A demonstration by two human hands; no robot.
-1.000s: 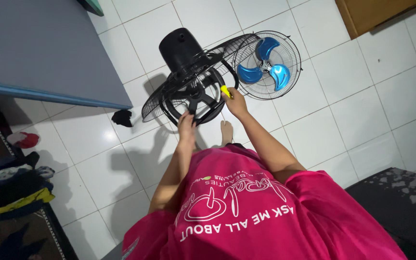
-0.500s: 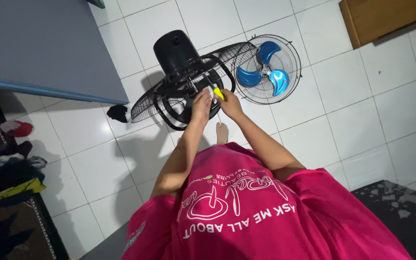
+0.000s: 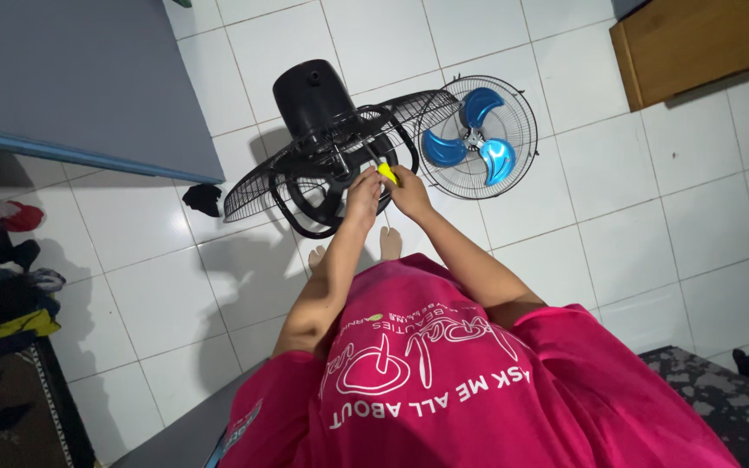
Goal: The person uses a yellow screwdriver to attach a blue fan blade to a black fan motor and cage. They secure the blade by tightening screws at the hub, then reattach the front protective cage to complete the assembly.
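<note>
The right hand (image 3: 407, 192) is closed around a yellow-handled tool (image 3: 387, 172), apparently a screwdriver; its tip is too small to make out. The left hand (image 3: 362, 194) rests just beside it, fingers curled on the black fan body (image 3: 327, 152). Around both hands spreads the rear wire guard (image 3: 262, 186). Beyond the grip sits the black motor housing (image 3: 309, 94). To the right lies a front guard with blue blades (image 3: 477, 137) on the white tiled floor (image 3: 652, 191).

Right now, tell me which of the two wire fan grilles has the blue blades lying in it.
The round grille lying flat on the white tiles, on the right side, holds the blue blades. The dark grille on the black fan body, where both hands work, has none.
</note>
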